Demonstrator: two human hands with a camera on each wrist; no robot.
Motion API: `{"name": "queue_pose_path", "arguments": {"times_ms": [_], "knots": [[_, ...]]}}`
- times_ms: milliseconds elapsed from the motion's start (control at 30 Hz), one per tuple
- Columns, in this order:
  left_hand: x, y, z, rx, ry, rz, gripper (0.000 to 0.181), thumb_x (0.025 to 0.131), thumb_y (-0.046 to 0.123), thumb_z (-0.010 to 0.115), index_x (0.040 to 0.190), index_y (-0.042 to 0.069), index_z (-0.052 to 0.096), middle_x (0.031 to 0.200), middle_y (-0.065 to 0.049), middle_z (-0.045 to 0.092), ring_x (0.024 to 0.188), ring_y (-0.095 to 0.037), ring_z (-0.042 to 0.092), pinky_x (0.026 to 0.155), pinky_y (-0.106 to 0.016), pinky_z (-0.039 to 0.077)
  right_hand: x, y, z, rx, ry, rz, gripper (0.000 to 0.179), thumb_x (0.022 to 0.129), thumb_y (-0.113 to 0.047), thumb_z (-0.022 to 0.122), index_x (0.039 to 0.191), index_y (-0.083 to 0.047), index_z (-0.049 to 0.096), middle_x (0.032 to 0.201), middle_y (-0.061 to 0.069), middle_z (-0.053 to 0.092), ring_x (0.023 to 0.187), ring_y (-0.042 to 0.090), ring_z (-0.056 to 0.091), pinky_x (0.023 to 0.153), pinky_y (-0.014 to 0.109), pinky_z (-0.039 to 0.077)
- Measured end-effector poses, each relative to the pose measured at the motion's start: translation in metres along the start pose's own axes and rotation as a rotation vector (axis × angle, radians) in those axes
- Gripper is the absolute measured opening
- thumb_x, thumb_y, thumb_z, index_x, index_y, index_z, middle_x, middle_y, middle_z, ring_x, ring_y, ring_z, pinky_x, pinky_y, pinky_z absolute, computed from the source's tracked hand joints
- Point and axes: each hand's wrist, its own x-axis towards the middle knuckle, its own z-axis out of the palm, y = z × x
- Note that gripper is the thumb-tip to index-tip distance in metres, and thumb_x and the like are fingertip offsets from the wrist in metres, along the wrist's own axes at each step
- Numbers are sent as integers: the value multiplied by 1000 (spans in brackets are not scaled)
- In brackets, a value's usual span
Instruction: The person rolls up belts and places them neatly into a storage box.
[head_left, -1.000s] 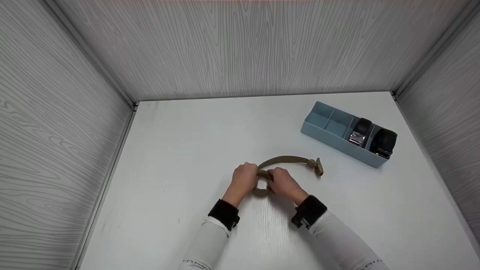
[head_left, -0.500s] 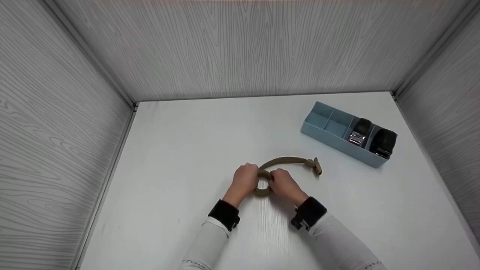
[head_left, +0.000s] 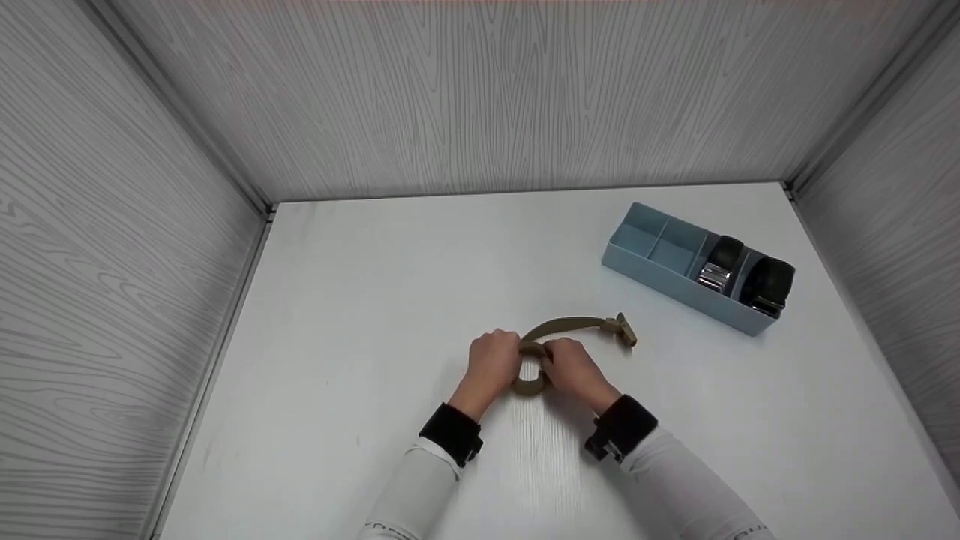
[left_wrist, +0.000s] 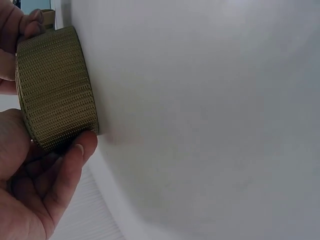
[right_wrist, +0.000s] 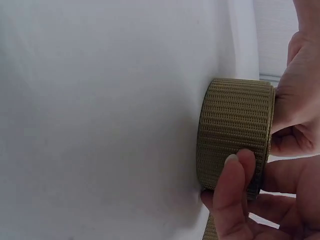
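Observation:
An olive-tan webbing belt (head_left: 529, 387) stands on its edge on the white table, wound into a ring, with a loose tail curving to the right. At the tail's end lies a matching buckle (head_left: 621, 330). My left hand (head_left: 493, 366) grips the coil from its left side; in the left wrist view a fingertip presses the ribbed webbing (left_wrist: 57, 90). On the right side my right hand (head_left: 576, 370) holds the same coil, fingers bent against the outer layer (right_wrist: 232, 120) in the right wrist view. Parts of both thumbs are hidden behind the roll.
At the back right sits a light blue divided box (head_left: 675, 289). Its two right compartments hold rolled black belts, one with a shiny buckle (head_left: 714, 277) and another, darker roll (head_left: 769, 283). Grey wood-grain panels (head_left: 480, 97) enclose the table at the back and sides.
The belt's tail has shortened, and its buckle has drawn left toward the coil. Both hands and the coil have shifted slightly right. The box has stayed put.

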Motion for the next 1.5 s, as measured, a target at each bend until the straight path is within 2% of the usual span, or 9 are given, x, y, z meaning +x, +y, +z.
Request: {"name": "queue_pose_path", "arguments": {"times_ms": [267,400,567,667,800,1000,1233,1367,1500], "knots": [[0,-2,-8,-83,-19,10,19,84,11,68,66,10,65,64,-1,61,55,-18,54,53,-35,47,3,3,-1,-18,6,-71,10,94,-2,61,94,-4,71,81,5,65,72,17,55,71,36,47],[0,-2,-5,-63,26,-1,22,84,9,66,62,11,63,63,-2,62,54,-17,54,51,-35,47,1,3,-1,1,2,-9,9,92,-10,66,84,-4,66,72,3,59,67,18,53,65,35,44],[1,-5,-4,-142,18,-19,25,83,9,66,59,12,58,58,2,53,51,-13,43,48,-31,42,-1,1,-4,16,-26,44,13,89,-7,66,77,-6,60,64,1,50,60,17,49,59,32,41],[1,-9,-6,-240,-24,-26,21,86,15,68,66,11,65,60,4,53,52,-11,45,50,-28,40,2,3,-5,-4,-34,11,9,90,-2,64,81,-4,62,64,2,49,60,16,47,59,32,39],[3,-14,-9,-353,-75,-15,11,88,16,67,82,10,74,65,5,60,56,-10,51,53,-27,41,6,7,-6,-44,-32,-64,8,92,1,63,94,-4,69,79,6,61,72,17,54,67,34,44],[4,-18,-2,-371,-59,-50,15,83,11,67,92,14,79,71,7,66,57,-9,53,54,-26,43,8,10,-5,7,-10,-108,20,91,0,64,109,-6,70,101,6,68,86,18,60,78,37,48],[4,-16,1,-420,-33,-109,15,80,12,69,91,13,79,68,7,64,55,-8,52,50,-25,40,-3,11,-7,68,23,16,10,88,-9,69,95,-2,67,70,1,59,59,14,54,56,31,44],[5,-17,1,-464,-82,-98,17,81,12,69,95,12,78,69,6,63,55,-7,51,50,-24,39,-1,15,-8,59,-5,-16,5,91,-4,64,92,-4,69,67,-2,54,56,11,50,54,29,39],[5,-16,0,-450,-102,-73,18,82,11,67,97,13,78,70,6,62,55,-7,48,51,-23,37,3,16,-10,56,-43,-36,14,93,-2,62,104,-6,71,70,-1,57,56,12,50,55,29,40]]}}
